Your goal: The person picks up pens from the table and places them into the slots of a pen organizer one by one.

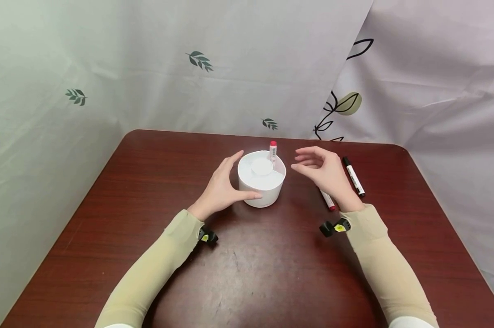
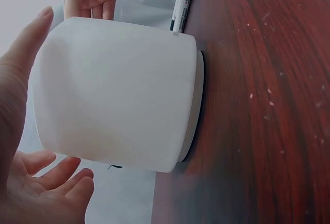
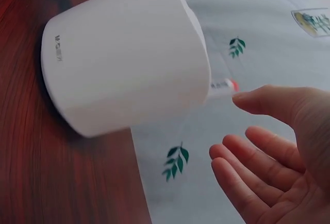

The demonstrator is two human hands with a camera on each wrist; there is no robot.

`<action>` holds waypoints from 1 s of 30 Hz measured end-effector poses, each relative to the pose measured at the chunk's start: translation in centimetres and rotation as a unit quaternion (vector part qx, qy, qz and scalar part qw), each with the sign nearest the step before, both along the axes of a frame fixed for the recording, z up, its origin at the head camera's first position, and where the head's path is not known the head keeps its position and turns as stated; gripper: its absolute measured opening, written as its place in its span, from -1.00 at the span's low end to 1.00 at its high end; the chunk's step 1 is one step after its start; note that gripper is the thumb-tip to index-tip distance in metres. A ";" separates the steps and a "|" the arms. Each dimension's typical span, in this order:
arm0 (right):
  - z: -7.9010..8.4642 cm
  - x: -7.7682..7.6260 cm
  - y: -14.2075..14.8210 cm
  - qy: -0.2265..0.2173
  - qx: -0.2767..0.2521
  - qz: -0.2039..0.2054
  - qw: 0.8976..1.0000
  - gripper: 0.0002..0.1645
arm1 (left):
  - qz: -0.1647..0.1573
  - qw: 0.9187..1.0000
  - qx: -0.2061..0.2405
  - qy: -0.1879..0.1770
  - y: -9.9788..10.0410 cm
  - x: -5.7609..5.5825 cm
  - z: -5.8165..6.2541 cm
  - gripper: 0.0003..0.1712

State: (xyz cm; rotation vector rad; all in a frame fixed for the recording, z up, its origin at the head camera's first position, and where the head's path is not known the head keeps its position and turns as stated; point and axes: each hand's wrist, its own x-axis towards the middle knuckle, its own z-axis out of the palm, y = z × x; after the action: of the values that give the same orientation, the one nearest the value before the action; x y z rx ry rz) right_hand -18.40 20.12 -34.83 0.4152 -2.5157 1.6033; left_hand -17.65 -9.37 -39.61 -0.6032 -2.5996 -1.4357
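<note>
A round white pen holder (image 1: 261,191) with a raised round centre stands upright on the table. A red-capped marker (image 1: 273,150) stands in its back right part. My left hand (image 1: 220,187) spans the holder's left side, thumb across the front and fingers behind; in the left wrist view its fingers (image 2: 62,180) look relaxed. Whether they touch the wall I cannot tell. Just right of the holder, my right hand (image 1: 322,172) hovers with thumb and fingers apart and nothing between them. In the right wrist view its thumb lies near the marker's red end (image 3: 235,85), seemingly apart from it.
A red-ended white marker (image 1: 328,199) lies on the table partly beneath my right hand. Farther right lies a black-capped white marker (image 1: 354,177). The dark red wooden table (image 1: 247,269) meets a pale leaf-printed curtain (image 1: 230,91) behind and at the sides.
</note>
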 end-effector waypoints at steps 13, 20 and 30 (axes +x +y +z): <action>0.8 2.3 3.7 -0.005 -0.028 -0.055 0.998 -0.49 | 0.004 1.000 0.013 -0.017 0.9 -0.3 0.0 0.36; 0.4 2.8 5.5 0.000 0.014 -0.083 0.996 -0.49 | 0.010 1.000 0.018 -0.022 1.0 -0.3 0.0 0.33; -2.8 3.2 7.2 -0.038 0.099 -0.085 0.991 -0.41 | 0.011 1.000 0.020 -0.020 1.0 -0.4 -0.2 0.28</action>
State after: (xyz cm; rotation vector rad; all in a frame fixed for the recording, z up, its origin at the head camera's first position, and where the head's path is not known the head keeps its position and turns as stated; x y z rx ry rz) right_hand -15.21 27.34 -37.61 0.1574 -2.6952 1.3385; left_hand -18.01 -8.36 -39.78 -0.5440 -2.5935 -1.5040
